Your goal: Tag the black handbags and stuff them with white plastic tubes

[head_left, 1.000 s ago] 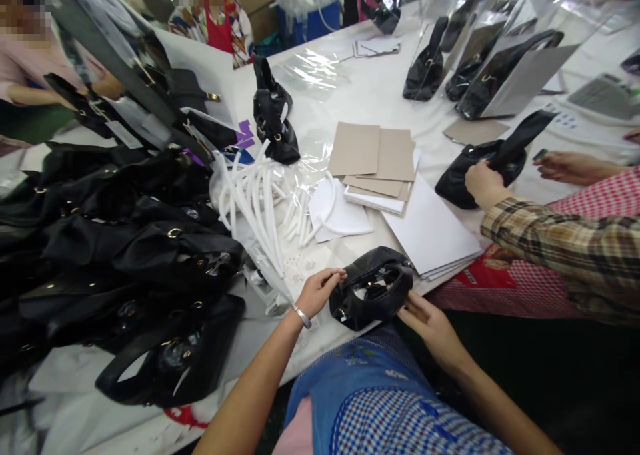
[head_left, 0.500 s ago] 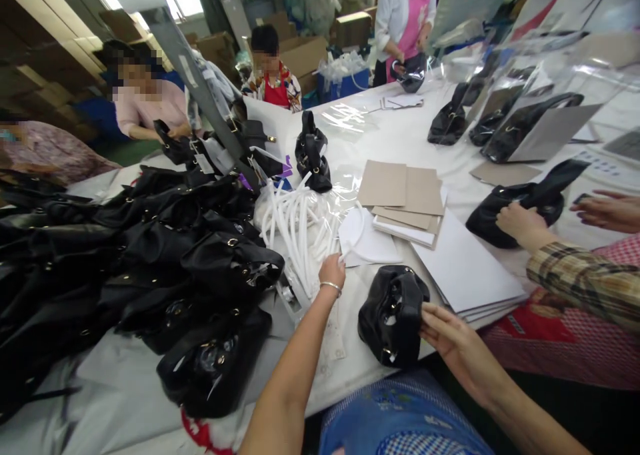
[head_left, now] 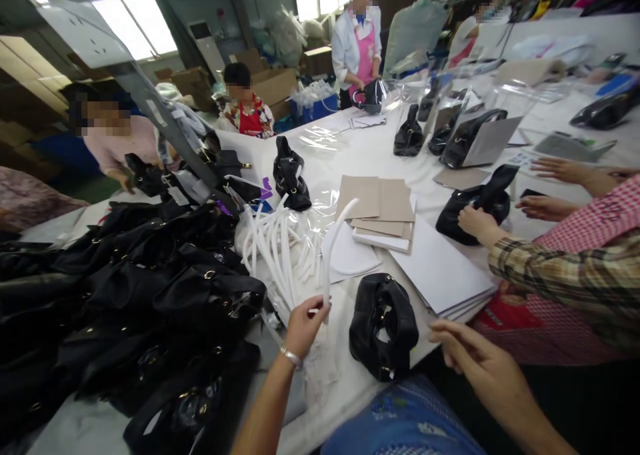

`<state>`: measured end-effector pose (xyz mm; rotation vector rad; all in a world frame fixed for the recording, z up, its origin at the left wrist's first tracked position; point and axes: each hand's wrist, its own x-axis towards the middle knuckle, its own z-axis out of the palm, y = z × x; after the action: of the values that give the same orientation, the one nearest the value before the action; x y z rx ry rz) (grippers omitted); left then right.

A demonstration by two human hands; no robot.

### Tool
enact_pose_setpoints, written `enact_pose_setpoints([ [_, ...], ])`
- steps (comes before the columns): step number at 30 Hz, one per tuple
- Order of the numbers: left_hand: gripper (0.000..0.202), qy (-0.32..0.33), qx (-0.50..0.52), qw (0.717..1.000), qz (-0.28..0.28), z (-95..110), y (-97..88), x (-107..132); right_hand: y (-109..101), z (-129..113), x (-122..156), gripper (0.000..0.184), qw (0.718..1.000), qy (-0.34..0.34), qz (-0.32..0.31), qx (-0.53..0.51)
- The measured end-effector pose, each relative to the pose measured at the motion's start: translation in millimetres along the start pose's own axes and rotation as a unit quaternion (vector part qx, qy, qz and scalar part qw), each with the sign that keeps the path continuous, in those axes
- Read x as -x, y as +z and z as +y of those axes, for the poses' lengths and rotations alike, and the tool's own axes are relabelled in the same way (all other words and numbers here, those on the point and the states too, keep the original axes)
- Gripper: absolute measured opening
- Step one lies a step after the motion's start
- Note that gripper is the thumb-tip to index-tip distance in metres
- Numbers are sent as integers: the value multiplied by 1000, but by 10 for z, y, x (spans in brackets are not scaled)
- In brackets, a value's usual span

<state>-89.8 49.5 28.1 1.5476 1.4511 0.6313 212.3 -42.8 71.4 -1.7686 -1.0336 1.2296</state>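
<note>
My left hand (head_left: 306, 323) pinches the lower end of a curved white foam strip (head_left: 334, 248) and lifts it off the bundle of white strips (head_left: 277, 248) in clear plastic. A small black handbag (head_left: 383, 323) lies on the white table (head_left: 350, 145) in front of me, between my hands. My right hand (head_left: 467, 356) hovers just right of the bag, fingers loosely apart, not touching it.
A big heap of black handbags (head_left: 130, 295) fills the left. Stacked brown cards (head_left: 380, 205) and white sheets (head_left: 440, 268) lie beyond the bag. A person in plaid and checked sleeves (head_left: 565, 268) at right handles another black bag (head_left: 475, 205). Other people work at the far side.
My left hand went from the bag to the strip bundle and came back lifting one white strip. My right hand let go of the bag, which now lies on the table.
</note>
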Motion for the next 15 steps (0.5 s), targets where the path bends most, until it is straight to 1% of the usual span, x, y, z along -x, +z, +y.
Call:
enact_pose_setpoints([
  [1, 30, 32, 11, 999, -16, 161, 42, 180, 64, -78, 46, 49, 998, -6, -50, -37],
  [2, 27, 63, 2, 998, -24, 326, 96, 351, 132, -163, 89, 56, 993, -9, -92, -77],
  [3, 24, 94, -12, 994, -47, 484, 153, 507, 194, -248, 130, 63, 987, -4, -116, -110],
  [4, 21, 116, -29, 990, -77, 626, 207, 638, 240, -328, 169, 67, 984, 5, -121, -133],
  [5, 21, 137, -36, 984, -107, 743, 254, 740, 260, -396, 206, 67, 983, 16, -110, -146],
  [6, 22, 155, -28, 977, -144, 830, 289, 806, 249, -449, 241, 63, 984, 26, -87, -154],
  [7, 24, 165, -9, 970, -180, 882, 313, 834, 205, -484, 272, 56, 984, 34, -60, -163],
  [8, 25, 169, 18, 965, -201, 898, 327, 823, 131, -499, 301, 49, 983, 39, -30, -178],
  [9, 25, 163, 44, 965, -201, 880, 336, 778, 33, -494, 326, 43, 979, 44, -1, -198],
  [10, 25, 150, 62, 971, -178, 833, 345, 702, -80, -468, 347, 39, 974, 56, 22, -219],
  [11, 24, 131, 69, 980, -134, 765, 362, 603, -198, -423, 366, 37, 969, 78, 34, -234],
  [12, 24, 111, 62, 989, -78, 684, 391, 488, -311, -362, 384, 35, 965, 112, 32, -236],
  [13, 24, 96, 53, 993, -34, 599, 433, 364, -410, -291, 403, 34, 962, 154, 14, -224],
  [14, 24, 95, 47, 994, -19, 519, 491, 236, -488, -215, 423, 34, 958, 203, -18, -203],
  [15, 25, 99, 41, 994, -17, 450, 561, 110, -540, -144, 443, 35, 952, 246, -57, -175],
])
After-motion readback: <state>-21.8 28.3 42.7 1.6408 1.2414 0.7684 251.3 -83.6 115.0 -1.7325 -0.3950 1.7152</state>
